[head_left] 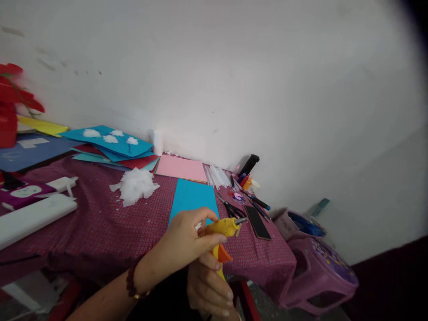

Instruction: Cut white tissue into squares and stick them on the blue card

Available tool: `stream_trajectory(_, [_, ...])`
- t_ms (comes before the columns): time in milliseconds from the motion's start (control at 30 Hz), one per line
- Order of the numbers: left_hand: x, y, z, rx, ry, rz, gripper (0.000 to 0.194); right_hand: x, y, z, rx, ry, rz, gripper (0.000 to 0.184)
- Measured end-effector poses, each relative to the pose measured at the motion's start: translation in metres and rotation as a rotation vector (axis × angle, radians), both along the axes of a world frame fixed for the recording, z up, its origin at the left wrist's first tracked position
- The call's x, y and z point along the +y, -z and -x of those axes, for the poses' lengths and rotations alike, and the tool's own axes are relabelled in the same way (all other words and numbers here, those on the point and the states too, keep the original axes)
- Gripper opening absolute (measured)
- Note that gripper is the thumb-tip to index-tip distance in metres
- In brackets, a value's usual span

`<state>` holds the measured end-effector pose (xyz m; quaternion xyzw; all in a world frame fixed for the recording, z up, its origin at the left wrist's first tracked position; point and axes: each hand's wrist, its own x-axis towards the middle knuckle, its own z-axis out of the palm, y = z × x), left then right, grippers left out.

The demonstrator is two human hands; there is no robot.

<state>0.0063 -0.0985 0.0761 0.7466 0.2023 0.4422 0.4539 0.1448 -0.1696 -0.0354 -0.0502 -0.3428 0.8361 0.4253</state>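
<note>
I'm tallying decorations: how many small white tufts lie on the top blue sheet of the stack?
4 on the top blue sheet: left tuft, rear middle tuft, front middle tuft, right tuft.

Craft corner, home or small workroom, cannot tell which. Cloth-covered table [100, 227] against scuffed pale wall [214, 89]. Blue cards with white tufts [113, 140] at far left; pink sheets [182, 168] farther right, scissors [232, 208] nearer, right of centre. Pink plastic stool [317, 281] beside table's right end.
</note>
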Motion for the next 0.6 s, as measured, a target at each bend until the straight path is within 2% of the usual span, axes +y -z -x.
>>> stream_trajectory(100, [0.001,-0.003,-0.007,0.021,0.021,0.035,0.016,0.007,0.027,0.007,-0.058,0.120,0.113,0.053])
stream_trajectory(167, [0.002,-0.003,-0.006,-0.004,0.064,0.076,0.017,0.012,0.033,0.013,-0.091,0.261,0.137,0.062])
stream_trajectory(200, [0.005,-0.002,-0.004,-0.032,0.075,0.097,0.018,0.013,0.030,0.016,-0.094,0.327,0.124,0.064])
stream_trajectory(267, [0.014,0.002,0.006,-0.105,0.040,0.143,0.022,0.011,0.013,0.019,-0.095,0.424,0.087,0.066])
stream_trajectory(300, [0.022,0.005,0.013,-0.130,-0.010,0.162,0.023,0.009,0.000,0.018,-0.122,0.442,0.088,0.065])
stream_trajectory(367, [0.043,0.013,0.026,-0.128,-0.137,0.185,0.021,0.002,-0.025,0.013,-0.228,0.575,0.134,0.061])
stream_trajectory(433, [0.066,0.025,0.036,-0.017,-0.194,0.188,0.016,-0.002,-0.043,0.005,-0.385,0.736,0.146,0.058])
stream_trajectory(467, [0.076,0.032,0.039,0.062,-0.180,0.179,0.015,-0.004,-0.048,0.001,-0.462,0.785,0.145,0.058])
stream_trajectory(533, [0.087,0.048,0.040,0.275,-0.118,0.106,0.015,-0.005,-0.048,-0.001,-0.569,0.843,0.135,0.058])
stream_trajectory(600, [0.087,0.063,0.038,0.490,0.001,0.004,0.016,-0.005,-0.042,0.000,-0.595,0.850,0.128,0.058])
